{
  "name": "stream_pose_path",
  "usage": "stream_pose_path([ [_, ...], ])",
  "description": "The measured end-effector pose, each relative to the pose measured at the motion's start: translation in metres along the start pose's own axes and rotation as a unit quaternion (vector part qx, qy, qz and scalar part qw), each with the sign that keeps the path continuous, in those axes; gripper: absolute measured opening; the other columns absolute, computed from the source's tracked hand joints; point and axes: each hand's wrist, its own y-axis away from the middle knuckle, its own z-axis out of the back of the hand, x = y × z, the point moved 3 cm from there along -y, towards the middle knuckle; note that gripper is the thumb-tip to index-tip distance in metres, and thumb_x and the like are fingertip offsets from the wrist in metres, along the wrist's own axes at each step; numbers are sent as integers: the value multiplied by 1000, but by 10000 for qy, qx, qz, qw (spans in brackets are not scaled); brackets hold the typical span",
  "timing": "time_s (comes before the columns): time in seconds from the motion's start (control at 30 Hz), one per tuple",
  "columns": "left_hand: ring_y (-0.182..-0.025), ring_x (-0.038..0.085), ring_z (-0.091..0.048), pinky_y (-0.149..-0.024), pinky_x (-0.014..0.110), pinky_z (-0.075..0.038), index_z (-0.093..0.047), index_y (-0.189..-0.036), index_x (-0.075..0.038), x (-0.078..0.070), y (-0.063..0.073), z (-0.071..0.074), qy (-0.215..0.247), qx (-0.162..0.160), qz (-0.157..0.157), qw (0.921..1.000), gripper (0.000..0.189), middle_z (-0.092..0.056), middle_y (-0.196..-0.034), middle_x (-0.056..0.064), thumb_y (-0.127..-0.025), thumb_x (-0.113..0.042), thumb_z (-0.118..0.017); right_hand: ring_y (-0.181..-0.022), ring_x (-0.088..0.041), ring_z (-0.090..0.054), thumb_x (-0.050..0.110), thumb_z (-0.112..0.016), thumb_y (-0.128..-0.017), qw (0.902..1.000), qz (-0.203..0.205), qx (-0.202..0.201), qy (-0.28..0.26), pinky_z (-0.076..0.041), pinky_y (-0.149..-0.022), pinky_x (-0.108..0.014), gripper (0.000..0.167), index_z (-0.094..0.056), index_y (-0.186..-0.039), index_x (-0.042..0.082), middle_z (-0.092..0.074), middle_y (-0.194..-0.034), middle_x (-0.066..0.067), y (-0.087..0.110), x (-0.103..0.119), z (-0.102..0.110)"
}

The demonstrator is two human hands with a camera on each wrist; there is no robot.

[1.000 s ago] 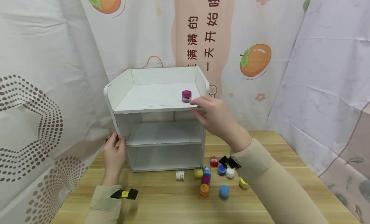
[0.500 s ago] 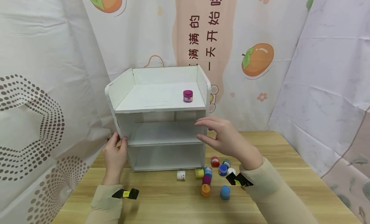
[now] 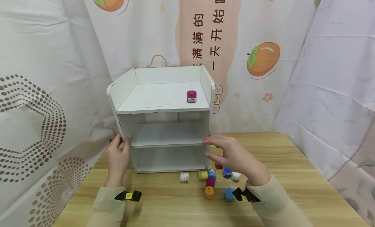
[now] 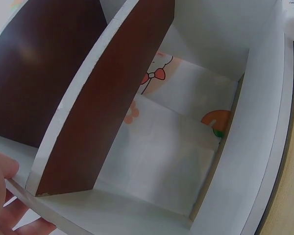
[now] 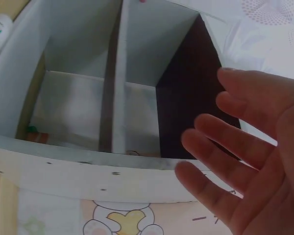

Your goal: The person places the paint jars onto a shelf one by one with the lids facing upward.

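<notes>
A white wooden shelf [image 3: 155, 96] with a raised rim stands on the table. One magenta paint jar [image 3: 191, 97] sits upright on its top board, near the right side. My left hand [image 3: 118, 160] grips the shelf's left side panel, thumb at the front edge and fingers on the outer face; the left wrist view shows the thumb and fingers of that hand [image 4: 0, 196] on either side of the panel. Beside the shelf's right side hovers my right hand [image 3: 235, 155], holding nothing. Its fingers are spread and relaxed in the right wrist view. Both lower compartments show no jars.
Several paint jars lie or stand on the wooden table [image 3: 164, 204] before the shelf: a white jar [image 3: 184, 177], yellow jar [image 3: 202, 175], orange jar [image 3: 209, 192], light blue jar [image 3: 229, 194] and dark blue jar [image 3: 227, 172] among them. The right hand partly hides a red jar [image 3: 218, 166]. Printed curtains hang behind.
My right hand has moved down from beside the magenta jar on the top board to the level of the middle board. The left hand keeps its grip; the jar stays put.
</notes>
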Motion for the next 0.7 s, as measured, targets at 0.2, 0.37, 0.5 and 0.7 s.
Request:
stream_pose_path([
  [0.2, -111, 40, -67, -75, 8, -51, -66, -129, 4, 1, 1, -1, -55, 6, 41, 10000, 33, -68, -122, 24, -97, -4, -67, -83, -7, -63, 14, -77, -93, 9979, -158, 584, -208, -57, -64, -21, 32, -70, -124, 11, -69, -120, -1, 12, 0, -9],
  [0.37, -113, 39, -66, -75, 5, -48, -65, -132, 2, 1, 1, -1, -73, 30, 114, 9999, 35, -67, -124, 23, -98, -5, -67, -83, -4, -63, 15, -78, -92, 9961, -195, 848, -131, -57, -70, -20, 32, -70, -123, 11, -69, -121, -2, 21, -1, -19],
  [0.5, -113, 41, -66, -74, -1, -42, -65, -132, 3, 0, 2, 1, -41, 28, 149, 9999, 35, -66, -125, 24, -97, -4, -66, -83, -3, -61, 15, -77, -93, 9943, -177, 1051, -104, -57, -70, -23, 32, -70, -123, 11, -69, -121, -1, 30, -2, -30],
  [0.7, -112, 40, -66, -74, -2, -41, -65, -131, 3, -2, 2, 0, -66, 54, 48, 10000, 35, -67, -124, 25, -97, -2, -67, -108, -12, -66, 16, -79, -92, 9912, -311, 1281, 108, -59, -88, -34, 33, -70, -123, 13, -67, -122, 1, 43, -3, -39],
])
